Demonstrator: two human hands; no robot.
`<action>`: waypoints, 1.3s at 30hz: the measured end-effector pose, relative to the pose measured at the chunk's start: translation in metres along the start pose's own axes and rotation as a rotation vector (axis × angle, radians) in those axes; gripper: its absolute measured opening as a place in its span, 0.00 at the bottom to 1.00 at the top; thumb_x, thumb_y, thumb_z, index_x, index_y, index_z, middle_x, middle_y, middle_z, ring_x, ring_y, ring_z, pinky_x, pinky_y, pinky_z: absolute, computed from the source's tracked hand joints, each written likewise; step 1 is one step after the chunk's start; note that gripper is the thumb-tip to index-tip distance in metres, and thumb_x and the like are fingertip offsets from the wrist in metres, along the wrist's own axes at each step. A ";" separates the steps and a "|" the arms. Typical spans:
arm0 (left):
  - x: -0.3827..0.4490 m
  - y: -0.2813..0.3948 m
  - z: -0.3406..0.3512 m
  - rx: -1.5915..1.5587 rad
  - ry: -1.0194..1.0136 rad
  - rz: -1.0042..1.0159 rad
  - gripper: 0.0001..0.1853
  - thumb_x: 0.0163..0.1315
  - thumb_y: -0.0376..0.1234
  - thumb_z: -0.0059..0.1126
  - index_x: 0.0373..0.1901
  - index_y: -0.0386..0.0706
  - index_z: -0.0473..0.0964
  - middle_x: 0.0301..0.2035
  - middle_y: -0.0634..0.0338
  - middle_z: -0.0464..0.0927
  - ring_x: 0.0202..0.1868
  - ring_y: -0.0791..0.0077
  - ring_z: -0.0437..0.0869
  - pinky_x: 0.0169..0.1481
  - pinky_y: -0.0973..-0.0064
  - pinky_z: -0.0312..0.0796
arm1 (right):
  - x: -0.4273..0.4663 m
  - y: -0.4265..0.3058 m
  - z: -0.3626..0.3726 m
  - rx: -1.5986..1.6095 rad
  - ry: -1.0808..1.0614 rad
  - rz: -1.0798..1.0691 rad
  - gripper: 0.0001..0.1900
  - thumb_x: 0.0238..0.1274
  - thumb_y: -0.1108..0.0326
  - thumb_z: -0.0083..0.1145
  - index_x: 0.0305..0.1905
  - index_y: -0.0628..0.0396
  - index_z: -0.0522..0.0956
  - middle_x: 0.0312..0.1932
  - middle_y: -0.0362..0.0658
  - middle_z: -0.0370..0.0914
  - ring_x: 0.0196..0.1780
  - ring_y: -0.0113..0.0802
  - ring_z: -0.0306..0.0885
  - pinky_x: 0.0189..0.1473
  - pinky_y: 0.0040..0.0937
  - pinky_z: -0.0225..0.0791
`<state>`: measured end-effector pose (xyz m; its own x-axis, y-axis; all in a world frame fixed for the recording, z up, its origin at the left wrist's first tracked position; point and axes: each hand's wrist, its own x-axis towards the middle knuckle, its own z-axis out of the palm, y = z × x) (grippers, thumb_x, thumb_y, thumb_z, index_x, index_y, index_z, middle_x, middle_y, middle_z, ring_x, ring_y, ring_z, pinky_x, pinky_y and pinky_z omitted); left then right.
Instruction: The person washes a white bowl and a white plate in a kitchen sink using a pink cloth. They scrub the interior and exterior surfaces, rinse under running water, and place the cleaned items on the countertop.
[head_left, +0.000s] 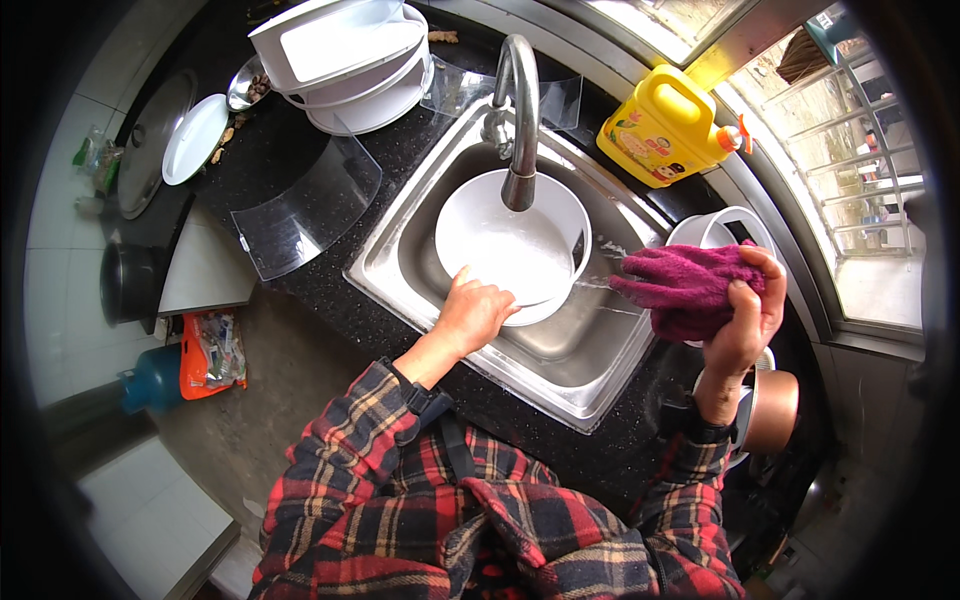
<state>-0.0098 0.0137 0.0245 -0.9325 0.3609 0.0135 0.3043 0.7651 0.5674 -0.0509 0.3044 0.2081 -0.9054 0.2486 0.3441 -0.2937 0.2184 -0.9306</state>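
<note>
A round white plastic container (499, 232) rests tilted in the stainless steel sink (420, 281), below the tap. Its near rim is gripped by my left hand (478, 309), whose thumb side lies over the edge. A bunched magenta cloth (686, 289) is held in my right hand (750, 315), raised over the right side of the sink and apart from the container. Drops and thin streaks of water show between the cloth and the container. The chrome tap (517, 127) arches over the container, with its spout above the container's far part.
A yellow detergent jug (652, 131) stands behind the sink at right. White plastic tiers (360, 67) are stacked at back left, near a transparent curved panel (311, 206). A white ring-shaped part (705, 229) and a copper-coloured pot (776, 412) sit on the right. A white lid or plate (195, 139) lies far left.
</note>
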 end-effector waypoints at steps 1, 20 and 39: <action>0.003 0.002 -0.005 -0.005 0.019 -0.010 0.09 0.67 0.39 0.63 0.33 0.46 0.82 0.28 0.59 0.83 0.36 0.55 0.83 0.67 0.50 0.67 | -0.001 0.002 0.000 -0.079 0.009 0.002 0.19 0.53 0.76 0.49 0.52 0.64 0.78 0.54 0.48 0.76 0.54 0.33 0.75 0.65 0.30 0.64; 0.009 -0.014 -0.019 -1.126 0.167 -0.527 0.17 0.78 0.42 0.51 0.43 0.35 0.79 0.34 0.61 0.83 0.38 0.79 0.82 0.48 0.77 0.76 | -0.045 0.162 0.072 -0.538 -0.665 0.657 0.22 0.58 0.70 0.56 0.59 0.59 0.74 0.44 0.48 0.82 0.45 0.35 0.81 0.50 0.34 0.75; -0.009 -0.044 -0.027 -1.119 0.115 -0.555 0.17 0.79 0.39 0.49 0.55 0.35 0.76 0.44 0.60 0.83 0.49 0.78 0.80 0.61 0.76 0.72 | -0.100 0.305 0.106 -0.809 -0.743 0.283 0.14 0.62 0.67 0.60 0.50 0.59 0.83 0.37 0.54 0.85 0.43 0.48 0.86 0.47 0.41 0.78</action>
<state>-0.0198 -0.0378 0.0216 -0.9106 0.0441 -0.4109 -0.4133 -0.0930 0.9058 -0.0824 0.2457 -0.1238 -0.9447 -0.1768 -0.2761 -0.0092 0.8561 -0.5167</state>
